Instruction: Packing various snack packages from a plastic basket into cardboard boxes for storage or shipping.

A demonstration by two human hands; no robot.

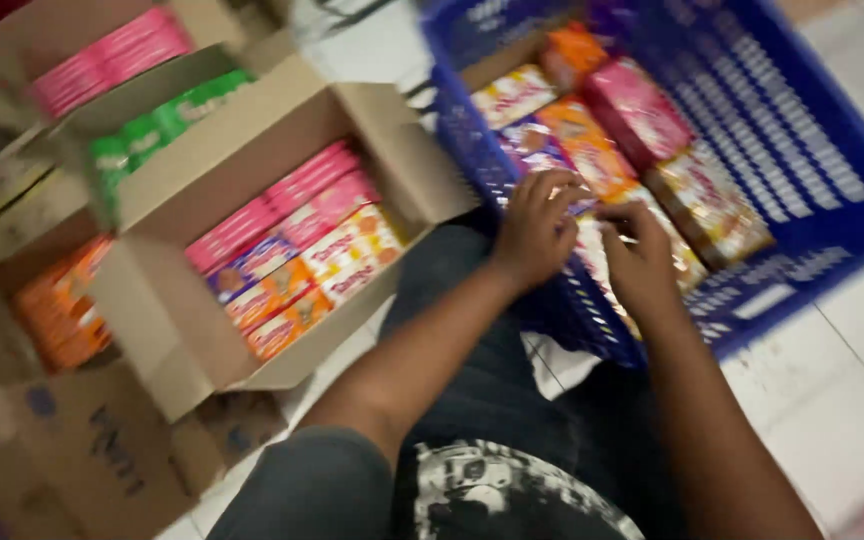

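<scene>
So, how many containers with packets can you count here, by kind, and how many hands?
Cardboard boxes with packets: 3 (pink on top, pink and green, orange)
Blue crates: 1
Hands: 2 (left hand, right hand), both on packets in the crate
Total: 6
</scene>
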